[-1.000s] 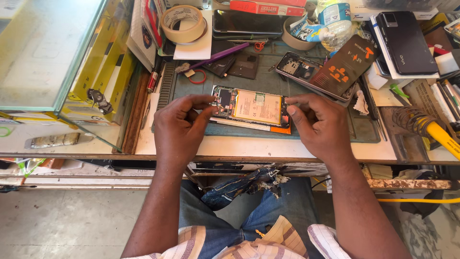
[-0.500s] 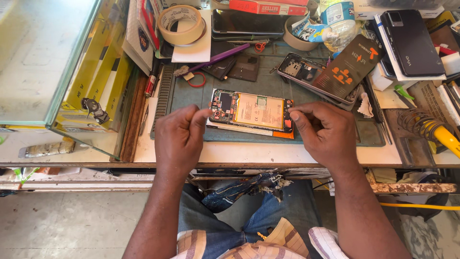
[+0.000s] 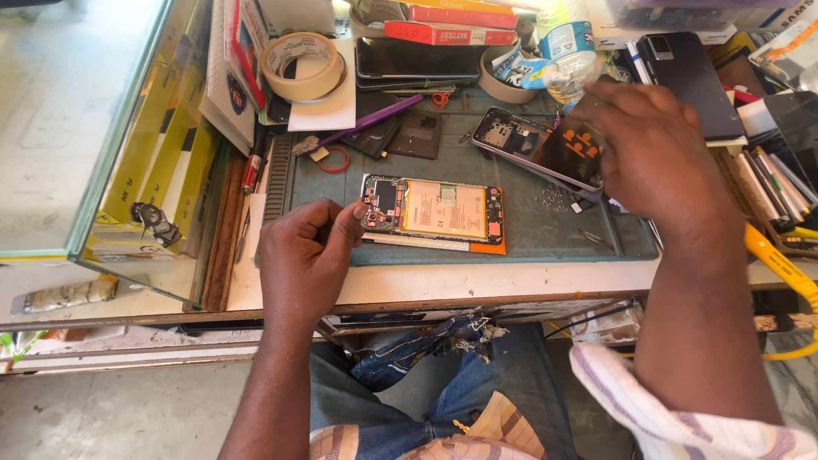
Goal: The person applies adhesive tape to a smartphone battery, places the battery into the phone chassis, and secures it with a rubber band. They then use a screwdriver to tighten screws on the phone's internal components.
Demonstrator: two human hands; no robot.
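Now my right hand (image 3: 656, 162) has left the opened phone (image 3: 434, 211), where a moment ago both hands worked at its two ends, and has gone up and to the right, to the dark phone back (image 3: 569, 146) with orange marks that leans on a second opened frame (image 3: 503, 135). My fingers curl over its right edge; I cannot tell whether they grip it or only touch it. My left hand (image 3: 305, 255) stays at the opened phone's left end, loosely curled, thumb tip against the corner by the circuit board, clasping nothing that I can see. The opened phone lies flat on the grey-green mat (image 3: 528, 234) near the bench's front edge, its pale battery up and an orange strip along its lower edge. To my judgement the work on that phone is paused while I fetch or shift a part.

As for packages: yellow boxes (image 3: 158, 162) stand behind the glass case at the left. A flat red box (image 3: 460, 34) lies at the back, above a dark phone (image 3: 417, 60). A tape roll (image 3: 302, 64) sits on white card at the back left, and a second roll (image 3: 503, 81) is beside a plastic bottle (image 3: 567, 47) with a blue and white label. A black phone (image 3: 686, 72) lies at the back right, and a yellow tool (image 3: 780, 264) at the right edge.
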